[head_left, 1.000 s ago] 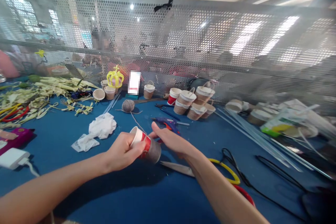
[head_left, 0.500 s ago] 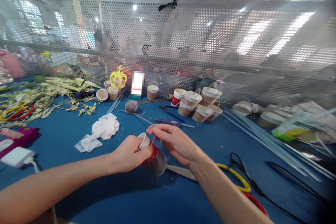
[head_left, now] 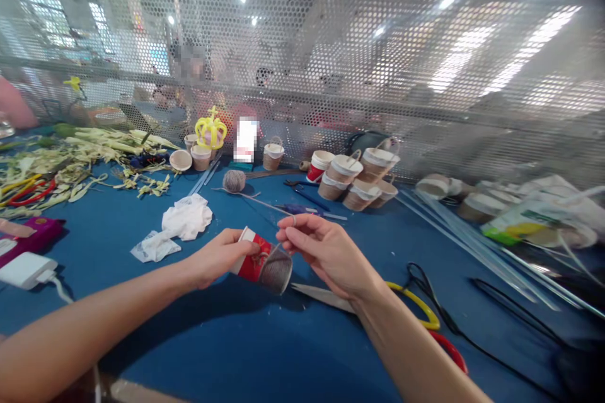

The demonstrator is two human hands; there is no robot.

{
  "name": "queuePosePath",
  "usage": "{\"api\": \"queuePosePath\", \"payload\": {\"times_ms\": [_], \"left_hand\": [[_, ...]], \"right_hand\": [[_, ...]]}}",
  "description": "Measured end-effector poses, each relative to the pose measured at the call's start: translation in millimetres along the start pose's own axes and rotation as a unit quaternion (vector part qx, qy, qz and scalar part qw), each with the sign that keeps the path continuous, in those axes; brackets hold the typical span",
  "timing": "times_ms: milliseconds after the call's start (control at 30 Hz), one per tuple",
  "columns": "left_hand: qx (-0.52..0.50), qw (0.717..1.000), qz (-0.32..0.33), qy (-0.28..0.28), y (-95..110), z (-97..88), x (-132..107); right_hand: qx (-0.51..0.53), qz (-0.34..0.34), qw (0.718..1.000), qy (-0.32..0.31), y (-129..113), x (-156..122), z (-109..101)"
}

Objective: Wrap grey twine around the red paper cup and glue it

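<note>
My left hand [head_left: 220, 258] is closed around a red and white paper cup [head_left: 250, 258], tilted on its side with its base toward the right. Grey yarn is wound around the base end of the cup [head_left: 276, 272]. Between thumb and fingers, my right hand [head_left: 321, 249] pinches a strand of the same yarn [head_left: 265, 204], just right of the cup. That strand runs back to a grey yarn ball [head_left: 234, 181] on the blue table. Under my right forearm lie scissors [head_left: 326, 296] with one yellow and one red handle.
Wrapped cups with handles [head_left: 362, 192] are stacked at the back right. A glue gun [head_left: 305, 209], pliers [head_left: 302, 189] and crumpled white tissue [head_left: 186, 217] lie around the hands. Clear glue sticks [head_left: 472, 245] are on the right, dried husks [head_left: 94, 151] on the left. A perforated metal screen [head_left: 293, 75] closes off the back.
The cup has turned so its side faces me and its base points right. My right hand has moved slightly right, still pinching the yarn. The whole view has shifted a little.
</note>
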State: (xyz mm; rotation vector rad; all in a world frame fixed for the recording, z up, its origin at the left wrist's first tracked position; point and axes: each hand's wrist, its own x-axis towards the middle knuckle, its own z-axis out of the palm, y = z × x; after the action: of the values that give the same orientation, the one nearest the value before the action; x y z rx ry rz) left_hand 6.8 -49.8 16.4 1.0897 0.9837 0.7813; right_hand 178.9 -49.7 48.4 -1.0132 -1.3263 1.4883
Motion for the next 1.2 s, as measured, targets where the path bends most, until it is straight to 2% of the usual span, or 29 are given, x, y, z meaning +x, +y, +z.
{"api": "queuePosePath", "payload": {"times_ms": [200,433,933,1200], "left_hand": [[0.067,0.998,0.002,-0.018,-5,-1.0,1],[0.108,0.993,0.014,-0.051,-3,-0.1,-5],[0.115,0.987,0.060,-0.094,-9,-1.6,-9],[0.121,0.983,0.090,-0.107,-12,-1.7,-13]], "right_hand": [[-0.038,-0.051,0.995,0.074,7,3,-1],[-0.076,-0.083,0.990,0.091,13,4,1],[-0.103,-0.056,0.988,0.104,20,6,3],[-0.111,-0.028,0.990,0.083,22,5,5]]}}
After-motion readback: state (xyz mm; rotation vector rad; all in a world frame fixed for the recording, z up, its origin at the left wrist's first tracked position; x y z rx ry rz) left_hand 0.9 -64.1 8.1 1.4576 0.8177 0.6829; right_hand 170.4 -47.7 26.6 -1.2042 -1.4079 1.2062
